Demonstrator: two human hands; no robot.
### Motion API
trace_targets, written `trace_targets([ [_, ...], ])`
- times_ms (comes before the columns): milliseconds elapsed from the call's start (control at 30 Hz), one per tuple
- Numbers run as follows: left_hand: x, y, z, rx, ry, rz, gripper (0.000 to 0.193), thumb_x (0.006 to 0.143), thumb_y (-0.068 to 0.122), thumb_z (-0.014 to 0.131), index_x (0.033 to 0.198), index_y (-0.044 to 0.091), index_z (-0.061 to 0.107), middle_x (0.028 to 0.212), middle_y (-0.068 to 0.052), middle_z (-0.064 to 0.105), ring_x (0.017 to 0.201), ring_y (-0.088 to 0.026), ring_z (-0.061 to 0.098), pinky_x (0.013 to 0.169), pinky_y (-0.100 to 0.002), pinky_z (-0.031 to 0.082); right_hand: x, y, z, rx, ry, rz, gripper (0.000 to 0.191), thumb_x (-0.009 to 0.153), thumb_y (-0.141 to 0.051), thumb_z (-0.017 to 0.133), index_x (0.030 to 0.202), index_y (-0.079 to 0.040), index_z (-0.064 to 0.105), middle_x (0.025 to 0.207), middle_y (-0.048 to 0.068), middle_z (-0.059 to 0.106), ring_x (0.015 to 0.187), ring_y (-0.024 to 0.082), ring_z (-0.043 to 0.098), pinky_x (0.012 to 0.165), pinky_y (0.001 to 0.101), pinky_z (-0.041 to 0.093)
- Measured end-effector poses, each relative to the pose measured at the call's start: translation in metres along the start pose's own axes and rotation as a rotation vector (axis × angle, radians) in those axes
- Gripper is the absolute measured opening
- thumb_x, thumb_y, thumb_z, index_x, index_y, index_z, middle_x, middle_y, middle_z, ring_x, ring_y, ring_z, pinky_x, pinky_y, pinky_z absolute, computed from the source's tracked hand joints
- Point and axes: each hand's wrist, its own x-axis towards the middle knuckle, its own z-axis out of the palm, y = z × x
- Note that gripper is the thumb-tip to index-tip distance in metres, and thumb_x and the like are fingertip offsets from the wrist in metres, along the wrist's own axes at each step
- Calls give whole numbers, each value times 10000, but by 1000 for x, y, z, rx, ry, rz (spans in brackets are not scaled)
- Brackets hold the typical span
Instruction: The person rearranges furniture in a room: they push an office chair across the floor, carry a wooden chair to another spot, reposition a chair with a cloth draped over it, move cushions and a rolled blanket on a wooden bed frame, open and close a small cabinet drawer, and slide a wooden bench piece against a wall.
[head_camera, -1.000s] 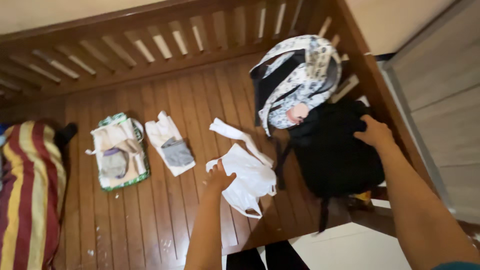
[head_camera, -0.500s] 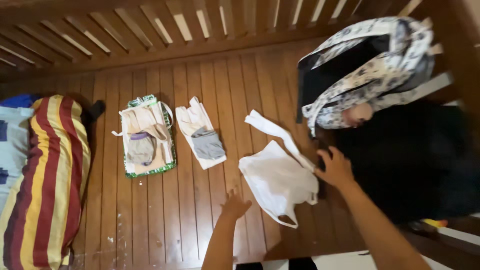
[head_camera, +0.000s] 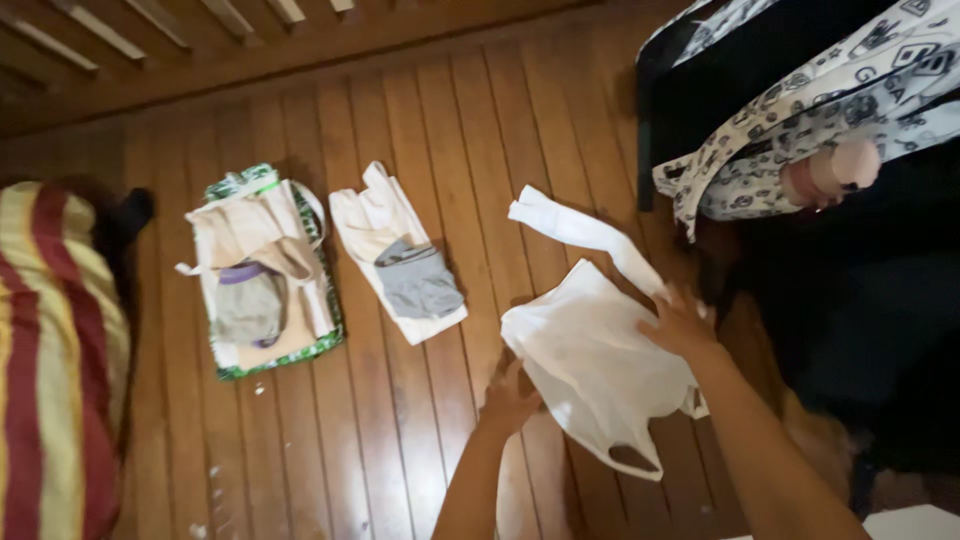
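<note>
A white sleeveless garment (head_camera: 590, 350) lies spread on the wooden slat floor (head_camera: 450, 150), with a long white strap or sleeve (head_camera: 580, 232) stretching up to its left. My left hand (head_camera: 508, 397) touches the garment's lower left edge, fingers apart. My right hand (head_camera: 678, 324) rests flat on its upper right part, pressing the cloth. Neither hand lifts it.
To the left lie a small white folded piece with a grey item on top (head_camera: 405, 262) and a green-edged stack of folded clothes (head_camera: 262, 275). A red and yellow striped cloth (head_camera: 50, 370) is at far left. A patterned backpack (head_camera: 800, 120) and a black bag (head_camera: 880, 320) sit at right.
The view has moved closer and lower. My right hand has come from the black bag onto the white garment. My left hand has returned to its lower edge.
</note>
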Motion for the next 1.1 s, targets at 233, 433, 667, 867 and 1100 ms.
trace_targets([
  [233, 39, 22, 51, -401, 105, -142, 790, 858, 394, 757, 1532, 173, 409, 1531, -201, 419, 1370, -339, 484, 1115, -442, 429, -24, 4, -6, 63, 386, -221, 812, 816, -517, 706, 1461, -80, 478, 1544, 93, 459, 1418, 285, 436, 1139, 587, 345],
  [433, 63, 62, 87, -967, -1, -185, 691, 923, 359, 714, 1481, 62, 436, 1252, -136, 606, 1139, -271, 596, 938, -383, 520, -96, -10, 46, -141, 41, -336, 1097, 672, -619, 830, 1498, -32, 410, 1622, 160, 366, 1445, 396, 316, 1071, 690, 259],
  [667, 42, 95, 136, -998, -244, -2, 670, 950, 391, 649, 1503, 78, 438, 1270, -51, 628, 1191, -198, 589, 1030, -331, 481, -102, 34, 94, -123, 141, -102, 742, 697, -465, 792, 1307, -118, 550, 1532, 164, 459, 1350, 389, 442, 1045, 596, 369],
  [867, 7, 107, 126, -401, -272, -36, 693, 951, 445, 701, 1512, 118, 458, 1391, -60, 568, 1240, -216, 522, 1040, -362, 424, -132, 95, 68, 2, 198, -15, 456, 719, -332, 760, 1142, -191, 670, 1455, 169, 538, 1268, 383, 549, 1023, 515, 463],
  [1100, -44, 37, 18, -783, 70, 31, 687, 896, 279, 771, 1461, 17, 482, 1355, -182, 635, 1237, -277, 629, 1006, -368, 544, -168, 55, 25, 8, 435, -50, 219, 766, -219, 703, 979, -215, 754, 1426, 78, 618, 1263, 312, 639, 1083, 467, 515],
])
